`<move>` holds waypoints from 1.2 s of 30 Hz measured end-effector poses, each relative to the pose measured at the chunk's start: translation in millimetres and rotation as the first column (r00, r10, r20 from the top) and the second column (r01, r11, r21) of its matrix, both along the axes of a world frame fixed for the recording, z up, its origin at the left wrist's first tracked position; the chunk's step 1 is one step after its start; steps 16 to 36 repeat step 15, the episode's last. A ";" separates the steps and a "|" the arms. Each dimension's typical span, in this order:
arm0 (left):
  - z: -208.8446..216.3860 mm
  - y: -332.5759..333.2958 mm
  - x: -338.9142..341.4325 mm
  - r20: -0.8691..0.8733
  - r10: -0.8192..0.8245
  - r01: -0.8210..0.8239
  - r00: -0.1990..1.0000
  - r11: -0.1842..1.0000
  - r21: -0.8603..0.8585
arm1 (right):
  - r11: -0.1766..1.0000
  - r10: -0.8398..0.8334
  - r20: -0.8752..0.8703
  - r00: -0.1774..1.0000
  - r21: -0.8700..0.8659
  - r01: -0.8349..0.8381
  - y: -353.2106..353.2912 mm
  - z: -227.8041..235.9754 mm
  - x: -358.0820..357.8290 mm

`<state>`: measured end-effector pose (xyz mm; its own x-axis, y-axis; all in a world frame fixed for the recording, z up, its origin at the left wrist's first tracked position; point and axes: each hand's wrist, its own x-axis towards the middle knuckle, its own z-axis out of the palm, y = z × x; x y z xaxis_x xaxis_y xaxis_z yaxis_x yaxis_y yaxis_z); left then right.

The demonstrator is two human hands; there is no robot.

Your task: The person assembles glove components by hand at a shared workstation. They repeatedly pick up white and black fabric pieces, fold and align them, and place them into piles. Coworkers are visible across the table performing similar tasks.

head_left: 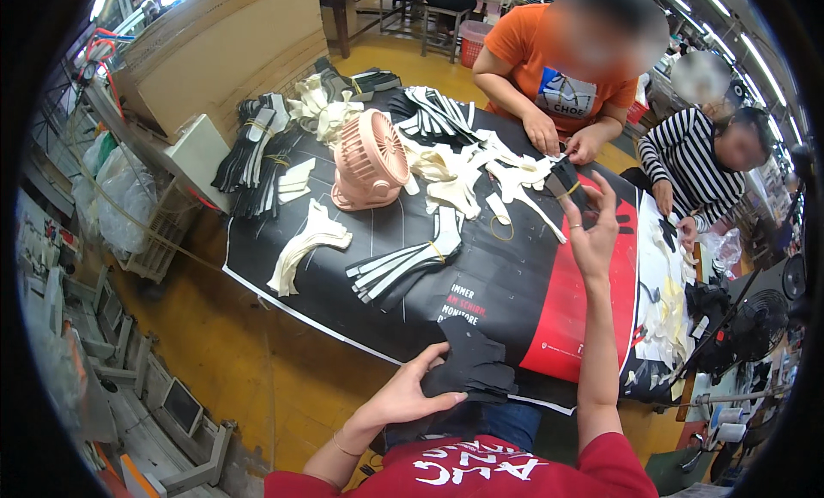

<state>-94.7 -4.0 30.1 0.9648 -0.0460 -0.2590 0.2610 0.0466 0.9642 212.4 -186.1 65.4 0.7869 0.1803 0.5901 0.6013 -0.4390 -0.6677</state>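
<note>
Low at the table's near edge, my left hand (416, 391) is closed on a small stack of black cut fabric pieces (470, 366), thumb on top. My right hand (594, 232) reaches far across the table, its fingers around the near end of a dark fabric bundle (564, 179) with a yellow band. A co-worker in orange has both hands (542, 133) just beyond that bundle. Left of it lie loose cream fabric pieces (515, 179). A banded black-and-white bundle (412, 258) and a cream stack (309, 245) rest farther left.
A pink fan (371, 159) stands among several fabric bundles on the black and red table cover (506, 283). Another person in stripes (695, 167) works at the right beside a paper-covered surface (661, 300). Cardboard (227, 47) and a crate (159, 240) stand at the left.
</note>
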 end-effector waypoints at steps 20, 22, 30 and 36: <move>-7.7 -21.0 -4.2 -0.022 -0.194 0.192 0.981 0.980 -0.050 | 0.999 0.018 0.299 0.954 0.042 -0.033 -4.1 -40.2 -41.9; -7.7 -21.0 -4.2 -0.022 -0.194 0.192 0.981 0.980 -0.050 | 0.999 0.018 0.299 0.954 0.042 -0.033 -4.1 -40.2 -41.9; -7.7 -21.0 -4.2 -0.022 -0.194 0.192 0.981 0.980 -0.050 | 0.999 0.018 0.299 0.954 0.042 -0.033 -4.1 -40.2 -41.9; -7.7 -21.0 -4.2 -0.022 -0.194 0.192 0.981 0.980 -0.050 | 0.999 0.018 0.299 0.954 0.042 -0.033 -4.1 -40.2 -41.9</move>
